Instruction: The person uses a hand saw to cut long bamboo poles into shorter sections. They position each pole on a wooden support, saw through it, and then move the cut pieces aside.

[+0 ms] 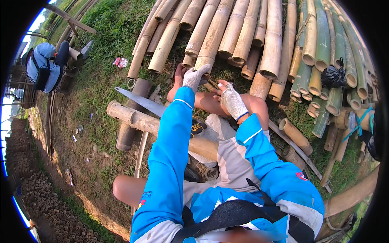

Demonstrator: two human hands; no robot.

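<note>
My left hand (196, 77), in a white knit glove, reaches forward and is closed on the cut end of a tan bamboo pole (211, 44) in the stack ahead. My right hand (233, 101), in a similar glove with bare fingertips, hovers by my bent right knee with its fingers apart and nothing in it. Below my left forearm lies a handsaw; its grey blade (139, 99) points left and its black and yellow handle (197, 126) rests by my lap. A notched bamboo length (142, 120) runs under my left arm, across a darker bamboo piece (126, 135).
Stacked bamboo poles (271, 40) fill the front, green ones (322, 36) at the right. A black plastic bag (334, 75) hangs there. Short bamboo pieces (296, 135) and a long split strip (302, 156) lie right of me. Another person (44, 67) sits far left.
</note>
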